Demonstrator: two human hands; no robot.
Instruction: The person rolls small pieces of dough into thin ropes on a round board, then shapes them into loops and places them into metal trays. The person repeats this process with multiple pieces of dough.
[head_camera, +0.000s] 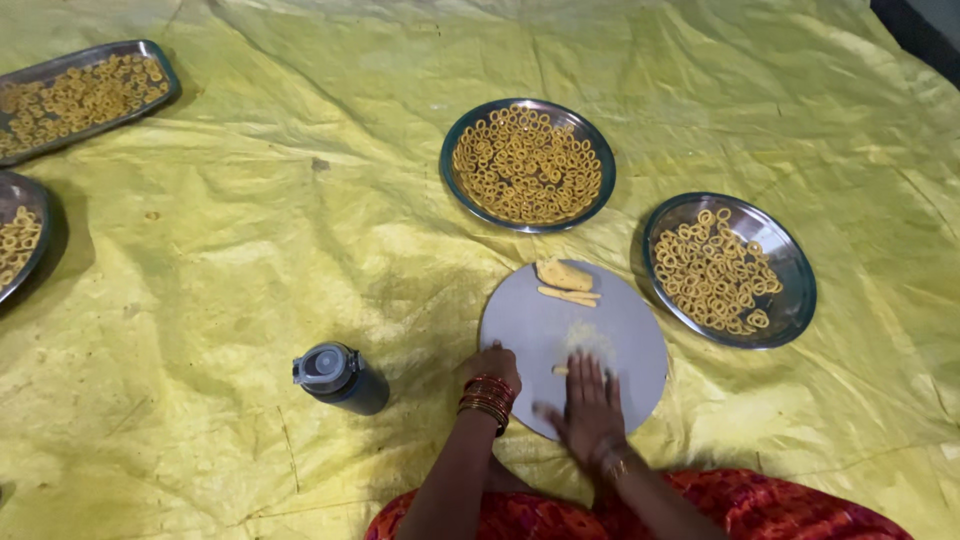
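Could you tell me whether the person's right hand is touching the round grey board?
Touching: the head view shows the right hand pressed flat, fingers spread, on the round grey board, over a strip of dough.

Yellow sheet carries round board, steel plates, tray, bottle
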